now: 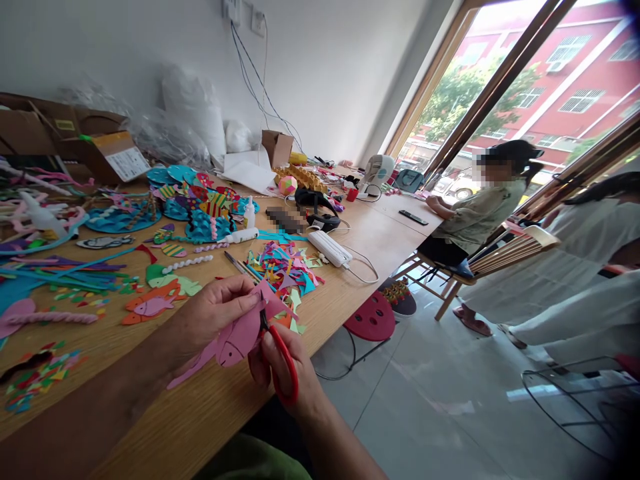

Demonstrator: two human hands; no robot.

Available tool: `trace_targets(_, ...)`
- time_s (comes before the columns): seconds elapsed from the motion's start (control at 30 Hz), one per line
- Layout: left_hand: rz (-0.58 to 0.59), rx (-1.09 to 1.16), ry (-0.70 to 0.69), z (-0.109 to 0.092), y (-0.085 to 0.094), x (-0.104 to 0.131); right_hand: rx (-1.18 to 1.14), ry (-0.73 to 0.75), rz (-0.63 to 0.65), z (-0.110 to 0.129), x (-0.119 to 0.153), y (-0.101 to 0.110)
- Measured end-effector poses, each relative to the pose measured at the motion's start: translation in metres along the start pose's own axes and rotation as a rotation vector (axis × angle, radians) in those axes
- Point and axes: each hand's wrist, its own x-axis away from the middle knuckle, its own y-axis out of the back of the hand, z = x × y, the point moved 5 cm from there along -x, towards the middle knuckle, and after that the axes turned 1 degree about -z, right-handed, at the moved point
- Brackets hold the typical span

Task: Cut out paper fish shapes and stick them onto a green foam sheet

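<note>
My left hand [223, 310] pinches a sheet of pink paper [237, 337] by its upper edge, over the near edge of the table. A fish with an eye and a gill line is drawn on the paper's lower part. Red-handled scissors [286, 367] are gripped in my right hand [295, 377], fingers through the loops. Their dark blades meet the paper just right of my left fingertips. Orange and pink paper fish [153, 307] lie on the table left of my hands. A heap of coloured paper scraps [285, 263] sits just beyond them.
On the wooden table [370, 247] are a white power strip [329, 250], glue bottles [243, 235], blue paper-fish pieces [210, 223] and a fan [377, 173]. A red stool [370, 317] stands beside the table. One person [480, 207] sits at the far end; another person in white [575, 267] is at the right.
</note>
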Motion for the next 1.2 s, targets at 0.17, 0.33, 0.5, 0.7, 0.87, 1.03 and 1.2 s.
trace_targets(0.17,-0.006,0.01,-0.03,0.0003,-0.0014,0.0,-0.008,0.017,-0.017,0.0004,0.0,-0.0004)
trace_targets(0.33,-0.005,0.026,-0.028,0.001,-0.0028,0.0,-0.022,0.022,-0.024,0.0006,0.0003,-0.0007)
trace_targets(0.5,-0.003,0.021,-0.027,0.0006,-0.0032,0.0002,-0.029,0.008,-0.031,0.0021,0.0016,-0.001)
trace_targets(0.7,0.011,-0.002,0.007,-0.0008,-0.0022,0.0008,-0.036,0.006,-0.01,-0.0028,0.0021,-0.0005)
trace_targets(0.87,0.041,0.011,0.046,0.0003,-0.0024,0.0015,-0.062,-0.002,0.003,-0.007,0.0022,0.0004)
trace_targets(1.03,0.066,0.016,0.033,-0.0013,-0.0007,0.0012,-0.071,-0.03,0.008,-0.0067,0.0024,0.0004)
trace_targets(1.2,0.14,-0.022,0.054,-0.0019,0.0031,-0.0012,-0.058,-0.029,0.025,-0.0065,0.0036,0.0013)
